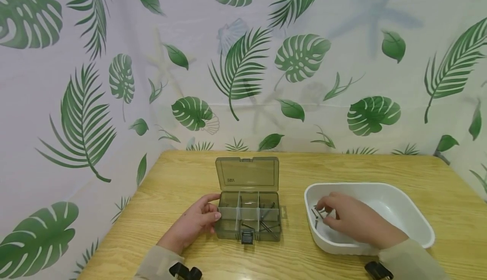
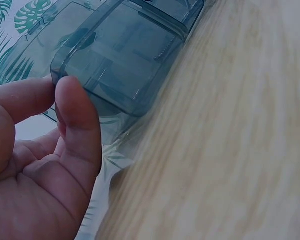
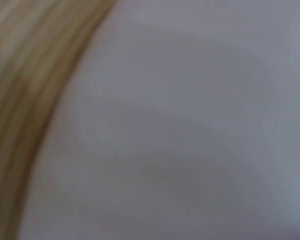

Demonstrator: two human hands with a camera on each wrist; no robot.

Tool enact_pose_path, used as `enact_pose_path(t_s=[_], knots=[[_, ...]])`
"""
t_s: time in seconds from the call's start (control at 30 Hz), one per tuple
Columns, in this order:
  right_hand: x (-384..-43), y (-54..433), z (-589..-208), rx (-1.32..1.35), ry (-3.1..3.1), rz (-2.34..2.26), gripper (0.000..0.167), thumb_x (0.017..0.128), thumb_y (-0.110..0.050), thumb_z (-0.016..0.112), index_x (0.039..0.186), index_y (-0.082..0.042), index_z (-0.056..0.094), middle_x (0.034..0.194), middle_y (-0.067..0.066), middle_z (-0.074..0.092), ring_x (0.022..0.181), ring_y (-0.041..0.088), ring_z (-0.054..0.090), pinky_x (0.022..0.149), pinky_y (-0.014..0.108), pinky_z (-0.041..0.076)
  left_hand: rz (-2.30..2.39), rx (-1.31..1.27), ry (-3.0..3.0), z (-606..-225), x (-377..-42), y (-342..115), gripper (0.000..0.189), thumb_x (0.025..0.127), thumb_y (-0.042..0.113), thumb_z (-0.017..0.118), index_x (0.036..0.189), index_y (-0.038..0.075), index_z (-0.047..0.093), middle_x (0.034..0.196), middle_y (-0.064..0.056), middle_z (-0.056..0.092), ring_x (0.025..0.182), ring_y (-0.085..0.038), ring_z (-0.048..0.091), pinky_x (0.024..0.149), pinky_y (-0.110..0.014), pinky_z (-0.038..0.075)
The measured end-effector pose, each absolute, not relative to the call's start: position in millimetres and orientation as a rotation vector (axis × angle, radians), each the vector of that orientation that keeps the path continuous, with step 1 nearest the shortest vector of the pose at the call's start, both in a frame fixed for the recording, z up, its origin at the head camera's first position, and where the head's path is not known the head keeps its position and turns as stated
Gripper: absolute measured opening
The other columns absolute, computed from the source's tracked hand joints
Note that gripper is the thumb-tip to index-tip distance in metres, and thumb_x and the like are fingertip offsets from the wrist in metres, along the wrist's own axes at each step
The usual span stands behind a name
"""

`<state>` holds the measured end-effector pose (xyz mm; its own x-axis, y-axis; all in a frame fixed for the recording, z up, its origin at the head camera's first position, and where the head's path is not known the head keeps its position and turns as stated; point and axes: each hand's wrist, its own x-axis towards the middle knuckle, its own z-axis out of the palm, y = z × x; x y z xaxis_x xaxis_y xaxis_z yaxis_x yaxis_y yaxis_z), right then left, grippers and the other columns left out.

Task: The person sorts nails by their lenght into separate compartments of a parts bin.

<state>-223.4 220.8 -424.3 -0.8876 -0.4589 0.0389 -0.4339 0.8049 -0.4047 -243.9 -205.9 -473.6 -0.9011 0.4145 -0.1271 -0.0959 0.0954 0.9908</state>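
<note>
A smoky translucent compartment box [image 1: 249,233] stands on the table with its lid [image 1: 247,174] raised. Dark screws or nails [image 1: 266,227] lie in some of its compartments. My left hand [image 1: 195,218] holds the box's left side, thumb and index finger at its edge; the left wrist view shows the fingertips [image 2: 72,90] right at a corner. Inside a white basin, my right hand [image 1: 354,218] reaches down with bent fingers over several small metal screws or nails [image 1: 316,218]. A gap shows between its thumb and fingers. The right wrist view shows no hand.
The white basin [image 1: 395,204] stands on the wood-grain table [image 1: 182,174], right of the box. A latch [image 1: 247,237] juts from the box's front. A leaf-patterned cloth [image 1: 243,60] hangs behind the table and along its left side.
</note>
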Motion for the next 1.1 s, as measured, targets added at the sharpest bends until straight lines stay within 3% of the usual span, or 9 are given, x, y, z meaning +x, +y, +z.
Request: enact_pose_path(t_s=[0.43, 0.8, 1.1], knots=[[-226.2, 218.5, -435.9, -0.641, 2.717, -0.658, 0.030, 0.089, -0.013, 0.070, 0.115, -0.028, 0.071, 0.085, -0.011, 0.059, 0.075, 0.010, 0.052, 0.067, 0.033, 0.044, 1.864, 0.318, 2.004, -477.4, -244.6, -206.8, 0.064, 0.103, 0.013, 0.061, 0.157, 0.005, 0.029, 0.102, -0.009, 0.051, 0.075, -0.017, 0.049, 0.064, -0.032, 0.053], [-225.9, 221.4, -439.8, -0.627, 2.661, -0.693, 0.015, 0.088, -0.013, 0.071, 0.088, -0.027, 0.065, 0.078, -0.009, 0.059, 0.070, 0.012, 0.052, 0.062, 0.032, 0.043, 1.861, 0.312, 1.997, -477.4, -245.9, -206.4, 0.062, 0.104, 0.009, 0.058, 0.158, 0.006, 0.028, 0.102, -0.008, 0.052, 0.074, -0.016, 0.049, 0.065, -0.032, 0.053], [-225.7, 222.8, -441.6, -0.632, 2.726, -0.582, 0.020, 0.089, -0.010, 0.066, 0.075, -0.024, 0.060, 0.069, -0.010, 0.055, 0.065, 0.008, 0.048, 0.061, 0.029, 0.039, 1.861, 0.319, 1.994, -475.9, -244.5, -205.1, 0.062, 0.103, 0.008, 0.058, 0.158, 0.005, 0.028, 0.103, -0.009, 0.052, 0.076, -0.017, 0.050, 0.065, -0.033, 0.053]])
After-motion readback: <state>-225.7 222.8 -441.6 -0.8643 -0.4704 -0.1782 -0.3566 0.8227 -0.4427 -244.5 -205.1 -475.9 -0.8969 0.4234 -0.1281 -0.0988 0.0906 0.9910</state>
